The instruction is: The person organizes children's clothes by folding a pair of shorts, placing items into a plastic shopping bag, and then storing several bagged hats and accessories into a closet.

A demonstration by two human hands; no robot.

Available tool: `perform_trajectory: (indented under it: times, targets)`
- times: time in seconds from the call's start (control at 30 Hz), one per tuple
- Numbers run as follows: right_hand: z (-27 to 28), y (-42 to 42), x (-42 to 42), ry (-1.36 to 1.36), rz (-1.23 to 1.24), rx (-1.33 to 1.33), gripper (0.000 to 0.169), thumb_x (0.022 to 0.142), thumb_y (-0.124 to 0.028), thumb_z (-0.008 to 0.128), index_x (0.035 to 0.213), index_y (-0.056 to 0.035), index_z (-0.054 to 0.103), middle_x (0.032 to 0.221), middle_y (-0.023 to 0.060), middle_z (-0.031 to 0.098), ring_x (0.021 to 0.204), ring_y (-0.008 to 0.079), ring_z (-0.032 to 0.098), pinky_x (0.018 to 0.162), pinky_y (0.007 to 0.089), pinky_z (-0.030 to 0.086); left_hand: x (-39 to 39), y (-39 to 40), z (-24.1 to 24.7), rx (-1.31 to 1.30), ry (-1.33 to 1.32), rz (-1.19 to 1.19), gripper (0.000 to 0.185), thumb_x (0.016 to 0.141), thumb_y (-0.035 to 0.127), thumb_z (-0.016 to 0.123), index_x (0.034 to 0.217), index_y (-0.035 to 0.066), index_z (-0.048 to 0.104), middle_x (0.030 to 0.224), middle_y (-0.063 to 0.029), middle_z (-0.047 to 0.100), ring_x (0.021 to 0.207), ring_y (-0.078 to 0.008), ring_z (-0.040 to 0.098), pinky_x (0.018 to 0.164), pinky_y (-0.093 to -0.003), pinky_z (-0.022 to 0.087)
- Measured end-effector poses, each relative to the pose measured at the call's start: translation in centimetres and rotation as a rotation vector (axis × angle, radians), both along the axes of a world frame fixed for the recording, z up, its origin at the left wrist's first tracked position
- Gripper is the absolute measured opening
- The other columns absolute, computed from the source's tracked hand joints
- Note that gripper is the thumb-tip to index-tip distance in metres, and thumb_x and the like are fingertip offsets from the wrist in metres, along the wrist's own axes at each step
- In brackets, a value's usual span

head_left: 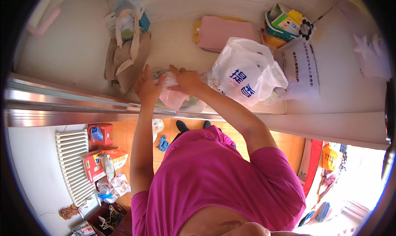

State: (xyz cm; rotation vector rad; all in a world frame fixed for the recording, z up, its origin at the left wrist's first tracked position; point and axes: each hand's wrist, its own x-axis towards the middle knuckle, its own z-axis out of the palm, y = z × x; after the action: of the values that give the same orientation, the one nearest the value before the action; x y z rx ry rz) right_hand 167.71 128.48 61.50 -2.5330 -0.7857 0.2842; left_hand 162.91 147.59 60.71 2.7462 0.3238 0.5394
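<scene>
On the pale cabinet shelf (83, 68) lies a clear plastic bag (168, 79) with something pink (174, 98) in or under it. My left hand (150, 85) is at the bag's left side, fingers spread, its thumb towards the plastic. From the right, my right hand (188, 81) rests over the bag with its fingers apart. Neither hand plainly grips it. Left of my left hand stands a beige cloth bag (126, 59) with looped handles. A white plastic carrier bag (246, 72) with blue writing sits right of my right hand.
Folded pink cloth (227, 33) lies at the back. A green basket (280, 31) with boxes and a white printed packet (298, 70) stand to the right. Metal sliding-door tracks (74, 102) edge the shelf. Below are a radiator (74, 168), cartons (96, 164) and blue cloth (163, 143) on the floor.
</scene>
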Motion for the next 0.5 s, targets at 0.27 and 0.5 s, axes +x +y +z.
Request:
perform_trajectory:
  times: [0.27,0.5]
  targets:
    - [-2.1,-3.7,-0.8,-0.238,-0.046,0.197,0.081,0.076,-0.055,0.078,0.137,-0.0077,0.054,0.122,0.0208,0.067,0.113,0.0419,0.064,0.094,0.0479,0.052,-1.6,-0.2,-1.3,-1.419,0.436,0.009,0.064,0.095,0.046,0.07,0.136,0.0,0.054,0.128,-0.0105,0.063,0.121,-0.0219,0.059,0.103,-0.037,0.047]
    - [-0.1,-7.1,-2.9,0.433,-0.199,0.333,0.084,0.071,-0.047,0.085,0.137,-0.0057,0.055,0.13,0.0223,0.063,0.12,0.0387,0.061,0.097,0.0446,0.05,-2.8,-4.3,1.9,-1.472,0.39,-0.292,0.035,0.099,0.025,0.068,0.126,0.004,0.061,0.117,-0.0065,0.067,0.104,-0.0159,0.065,0.088,-0.031,0.053]
